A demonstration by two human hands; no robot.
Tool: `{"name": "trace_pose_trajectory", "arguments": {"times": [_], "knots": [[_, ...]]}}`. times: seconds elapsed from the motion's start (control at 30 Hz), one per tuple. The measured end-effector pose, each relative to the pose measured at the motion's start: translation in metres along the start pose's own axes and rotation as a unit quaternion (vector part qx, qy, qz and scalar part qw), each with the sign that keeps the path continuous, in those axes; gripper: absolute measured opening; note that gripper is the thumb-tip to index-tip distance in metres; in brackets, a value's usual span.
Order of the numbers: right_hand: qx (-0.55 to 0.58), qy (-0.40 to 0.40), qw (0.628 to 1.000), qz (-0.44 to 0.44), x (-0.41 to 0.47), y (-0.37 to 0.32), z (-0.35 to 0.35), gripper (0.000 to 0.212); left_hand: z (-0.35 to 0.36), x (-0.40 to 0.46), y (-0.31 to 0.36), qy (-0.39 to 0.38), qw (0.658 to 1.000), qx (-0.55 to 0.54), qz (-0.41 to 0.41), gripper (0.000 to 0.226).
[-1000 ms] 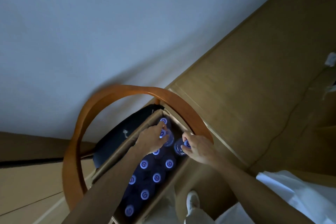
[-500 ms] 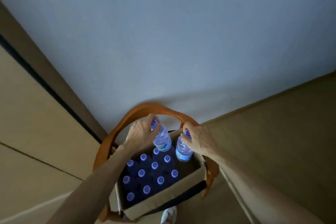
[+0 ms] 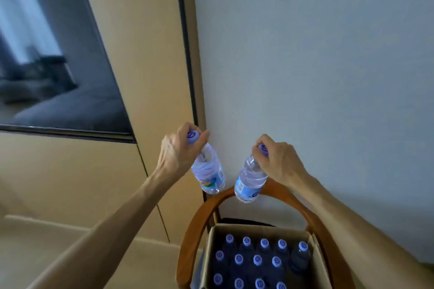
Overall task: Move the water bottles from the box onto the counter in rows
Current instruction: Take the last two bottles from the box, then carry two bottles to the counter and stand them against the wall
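Observation:
My left hand (image 3: 177,151) grips a clear water bottle (image 3: 209,175) by its purple cap and neck, held in the air well above the box. My right hand (image 3: 278,159) holds a second water bottle (image 3: 250,180) the same way, a little to the right. Both bottles hang tilted with their bases toward each other. Below them an open cardboard box (image 3: 256,230) sits on a chair and holds several upright bottles with purple caps (image 3: 257,260). No counter is in view.
The box rests on a chair with a curved wooden back (image 3: 195,223) against a pale wall (image 3: 305,54). Left of it stands a beige cabinet front (image 3: 141,54) with a dark glass panel (image 3: 58,77).
Both hands have lifted their bottles up out of the box to well above the chair back. The view has tilted upward and turned left, bringing the cabinet and glass panel into sight.

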State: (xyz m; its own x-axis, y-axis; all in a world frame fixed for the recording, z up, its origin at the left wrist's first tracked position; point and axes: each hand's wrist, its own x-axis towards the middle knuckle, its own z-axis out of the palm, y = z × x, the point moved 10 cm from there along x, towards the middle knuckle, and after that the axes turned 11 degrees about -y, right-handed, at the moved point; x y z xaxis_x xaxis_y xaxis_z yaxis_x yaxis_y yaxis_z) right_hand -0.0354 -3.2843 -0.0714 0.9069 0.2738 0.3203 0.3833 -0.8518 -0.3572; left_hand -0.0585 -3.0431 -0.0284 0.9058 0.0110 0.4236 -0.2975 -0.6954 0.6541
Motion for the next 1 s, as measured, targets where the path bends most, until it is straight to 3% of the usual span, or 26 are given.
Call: {"name": "trace_pose_trajectory", "arguments": {"times": [0.37,0.7,1.0], "knots": [[0.089,-0.005,0.980,-0.177,0.113,-0.249,0.033,0.022,-0.246,-0.043,-0.097,0.185,0.979,0.069,-0.052,0.025],[0.079,-0.010,0.951,-0.299,0.174,-0.489,0.123,0.022,-0.439,-0.092,-0.208,0.257,0.953,0.147,-0.069,0.022],[0.115,-0.047,0.918,-0.376,0.225,-0.675,0.214,0.021,-0.562,-0.118,-0.314,0.262,0.927,0.227,-0.146,0.017]]}}
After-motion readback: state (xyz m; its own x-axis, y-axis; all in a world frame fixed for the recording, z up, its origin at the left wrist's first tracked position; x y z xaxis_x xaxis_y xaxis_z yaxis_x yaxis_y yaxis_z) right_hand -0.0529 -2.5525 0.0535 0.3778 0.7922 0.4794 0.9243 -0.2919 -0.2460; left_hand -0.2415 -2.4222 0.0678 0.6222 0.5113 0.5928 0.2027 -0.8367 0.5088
